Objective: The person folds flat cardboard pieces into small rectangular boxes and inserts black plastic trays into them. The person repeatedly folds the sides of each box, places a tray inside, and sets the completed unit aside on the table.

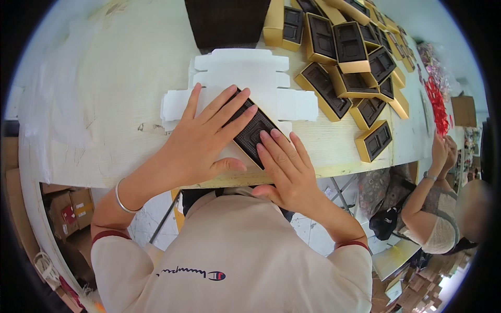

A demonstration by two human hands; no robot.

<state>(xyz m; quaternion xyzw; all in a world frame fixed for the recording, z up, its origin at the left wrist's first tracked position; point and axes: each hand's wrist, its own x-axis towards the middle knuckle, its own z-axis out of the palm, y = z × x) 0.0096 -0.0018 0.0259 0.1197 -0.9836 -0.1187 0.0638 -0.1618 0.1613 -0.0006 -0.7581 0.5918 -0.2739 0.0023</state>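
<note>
A gold-edged box with a black moulded insert (pixel 253 131) lies slanted near the table's front edge. My left hand (pixel 206 128) rests over its upper left part, fingers spread and stretched out. Against the lower right part of the insert lie the stretched fingers of my right hand (pixel 288 167), with the thumb apart. Both palms face down, and neither hand is closed round the box. Just beyond, white unfolded box blanks (pixel 240 70) lie flat in a stack, partly covered by my left fingers and the box.
Several gold boxes with black inserts (pixel 350 44) are heaped at the far right of the table (pixel 104 94). A dark upright container (pixel 227 23) stands at the back. On the right, another person's hands (pixel 442 151) hold red ribbon-like strips (pixel 437 107). Cardboard boxes (pixel 73 208) sit under the table at left.
</note>
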